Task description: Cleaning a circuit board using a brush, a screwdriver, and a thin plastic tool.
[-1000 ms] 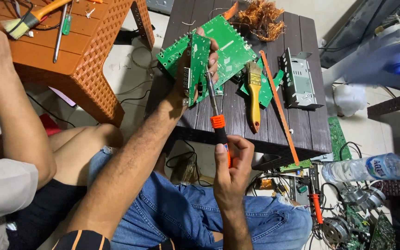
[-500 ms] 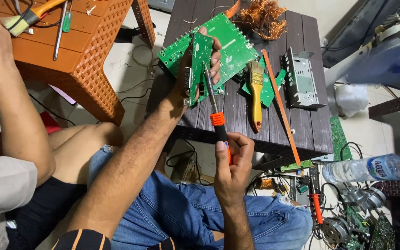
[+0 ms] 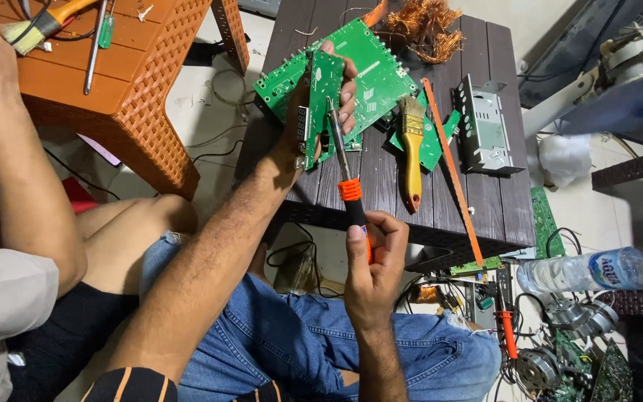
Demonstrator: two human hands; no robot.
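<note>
My left hand (image 3: pixel 314 119) grips a small green circuit board (image 3: pixel 320 104), held on edge over the dark slatted table (image 3: pixel 381 186). My right hand (image 3: pixel 375 264) holds a soldering iron (image 3: pixel 345 175) with an orange and black handle, below the table's near edge. Its metal tip reaches up and touches the small board. A larger green circuit board (image 3: pixel 370 63) lies flat on the table behind my left hand.
A yellow-handled paintbrush (image 3: pixel 411 145), a long orange strip (image 3: pixel 449 167), a metal bracket box (image 3: pixel 485 134) and a tangle of copper wire (image 3: pixel 418 26) lie on the table. An orange plastic stool (image 3: pixel 113 82) stands left with another person's arm (image 3: pixel 16 171) by it. A water bottle (image 3: pixel 597 269) lies right.
None of the things on the table moved. Both hands hold the same grip, with the iron's tip still on the small board.
</note>
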